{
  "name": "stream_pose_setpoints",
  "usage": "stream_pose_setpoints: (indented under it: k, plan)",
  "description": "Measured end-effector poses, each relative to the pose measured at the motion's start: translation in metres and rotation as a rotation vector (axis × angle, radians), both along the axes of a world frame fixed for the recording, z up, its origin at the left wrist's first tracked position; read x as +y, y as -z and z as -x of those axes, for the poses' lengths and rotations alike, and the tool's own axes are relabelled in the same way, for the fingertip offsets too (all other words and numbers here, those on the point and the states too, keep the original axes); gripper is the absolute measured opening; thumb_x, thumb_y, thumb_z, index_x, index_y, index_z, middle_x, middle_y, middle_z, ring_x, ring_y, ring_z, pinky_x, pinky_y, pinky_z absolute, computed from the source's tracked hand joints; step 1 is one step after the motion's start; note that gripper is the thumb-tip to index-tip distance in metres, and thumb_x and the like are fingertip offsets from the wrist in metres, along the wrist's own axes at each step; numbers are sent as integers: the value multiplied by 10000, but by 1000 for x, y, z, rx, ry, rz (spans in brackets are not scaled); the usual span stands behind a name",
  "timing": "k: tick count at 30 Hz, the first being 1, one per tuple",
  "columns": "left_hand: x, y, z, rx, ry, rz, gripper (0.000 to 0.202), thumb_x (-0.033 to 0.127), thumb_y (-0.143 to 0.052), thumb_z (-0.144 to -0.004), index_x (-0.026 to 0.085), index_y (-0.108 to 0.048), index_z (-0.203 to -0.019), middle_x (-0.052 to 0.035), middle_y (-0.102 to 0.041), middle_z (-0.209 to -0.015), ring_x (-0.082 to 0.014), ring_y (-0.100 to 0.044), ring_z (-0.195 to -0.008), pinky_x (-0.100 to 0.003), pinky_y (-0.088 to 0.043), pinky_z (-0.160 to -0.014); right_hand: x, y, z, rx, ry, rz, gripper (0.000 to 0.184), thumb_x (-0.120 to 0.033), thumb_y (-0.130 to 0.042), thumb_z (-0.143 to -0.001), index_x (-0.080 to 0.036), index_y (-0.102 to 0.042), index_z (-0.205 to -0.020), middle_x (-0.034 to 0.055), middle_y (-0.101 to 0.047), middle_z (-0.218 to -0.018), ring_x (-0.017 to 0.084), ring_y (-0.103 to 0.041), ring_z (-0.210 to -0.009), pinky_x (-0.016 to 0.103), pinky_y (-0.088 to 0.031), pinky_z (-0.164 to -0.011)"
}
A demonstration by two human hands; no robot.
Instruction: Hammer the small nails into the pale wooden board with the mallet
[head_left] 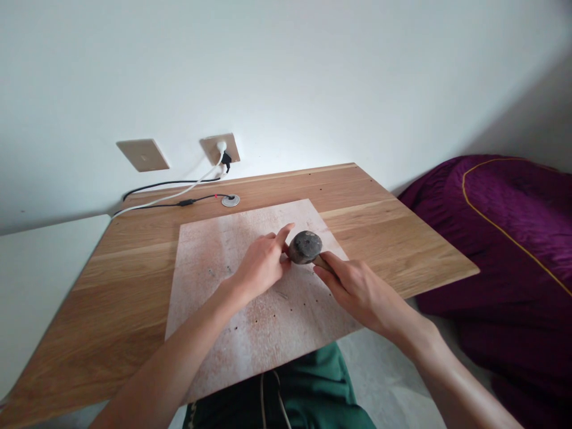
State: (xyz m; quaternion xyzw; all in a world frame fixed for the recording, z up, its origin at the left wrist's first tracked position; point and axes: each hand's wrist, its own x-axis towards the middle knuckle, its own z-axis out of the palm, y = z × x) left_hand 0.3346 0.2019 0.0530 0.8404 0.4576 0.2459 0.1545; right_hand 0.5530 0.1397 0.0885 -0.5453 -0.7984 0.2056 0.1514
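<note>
My right hand (pixel 353 286) is closed around the short wooden handle (pixel 324 263) of a mallet (pixel 305 246) with a dark, rounded, worn head. The mallet head is over the pale, mottled board (pixel 205 351). Just left of the head is my left hand (pixel 263 262), its index finger raised and the other fingers curled in toward the board. Its fingertips are partly hidden by the mallet head, so whatever they pinch does not show. Several small dark spots, holes or nail heads, run in a row across the board's near part.
Under the board is a wooden tabletop (pixel 384 232). Black and white cables run from a wall socket (pixel 221 149) past a round grommet (pixel 230 201). A white surface (pixel 49 262) adjoins on the left. Purple fabric (pixel 504 238) bulges at the right, beyond the table's corner.
</note>
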Motion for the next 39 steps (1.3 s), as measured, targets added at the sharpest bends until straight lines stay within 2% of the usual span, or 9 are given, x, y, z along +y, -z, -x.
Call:
stream_pose_setpoints:
  k: [7, 10, 14, 17, 24, 29, 32, 39]
  plan:
    - [0, -1, -1, 17, -19, -10, 672, 49, -713, -849, 194, -496, -1468, -40, -746, -915, -225, -709, -869, -355, -569, -827, 0, 3, -1, -10, 26, -5, 274, -394, -395, -1104, -220, -540, -949, 20, -634, -707, 184, -634, -622, 305, -332, -596]
    - [-1, -1, -2, 43, -13, -3, 688, 65, -711, -852, 191, -479, -1487, -50, -749, -948, -231, -703, -871, -360, -567, -810, -1, -4, 1, 35, 6, 3, 266, -384, -395, -1104, -221, -546, -958, 15, -638, -714, 174, -624, -616, 304, -345, -602]
    - [-1, -3, -1, 23, 10, 14, 665, 78, -696, -872, 166, -470, -1491, -47, -754, -927, -237, -703, -879, -369, -563, -821, -3, -19, 3, 66, 46, 4, 252, -382, -422, -1085, -222, -555, -942, 15, -648, -686, 162, -604, -563, 292, -350, -564]
    - [-1, -2, -1, -8, 19, 11, 669, 72, -693, -871, 176, -462, -1490, -30, -760, -912, -227, -710, -875, -368, -562, -841, -2, -24, 3, 62, 63, -1, 245, -382, -434, -1075, -221, -578, -961, 22, -666, -681, 166, -611, -550, 289, -356, -551]
    - [-1, 0, 0, 15, 5, -17, 738, 29, -681, -820, 168, -432, -1501, -38, -764, -922, -224, -711, -866, -363, -565, -832, -3, -13, 1, -8, 1, 12, 273, -384, -387, -1100, -224, -546, -945, 26, -656, -706, 188, -650, -628, 297, -360, -587]
    - [-1, 0, 0, 7, 18, -9, 715, 53, -668, -842, 169, -425, -1504, -41, -755, -927, -229, -709, -873, -378, -569, -846, -3, -10, 3, 26, 38, 9, 270, -399, -387, -1105, -221, -542, -973, 16, -643, -711, 176, -621, -601, 299, -342, -583]
    - [-1, -2, -1, 33, 0, 11, 746, 41, -690, -818, 155, -431, -1508, -61, -755, -950, -235, -708, -869, -380, -576, -840, -1, -6, 2, -16, 10, 13, 264, -380, -386, -1105, -220, -548, -972, 24, -650, -726, 191, -647, -642, 305, -343, -603]
    - [-2, -1, -1, 48, -8, 17, 695, 68, -691, -872, 149, -446, -1518, -81, -757, -967, -250, -721, -910, -395, -589, -852, 3, 4, -2, -67, 21, -4, 291, -403, -368, -1107, -218, -561, -993, 39, -670, -736, 210, -683, -665, 299, -363, -603]
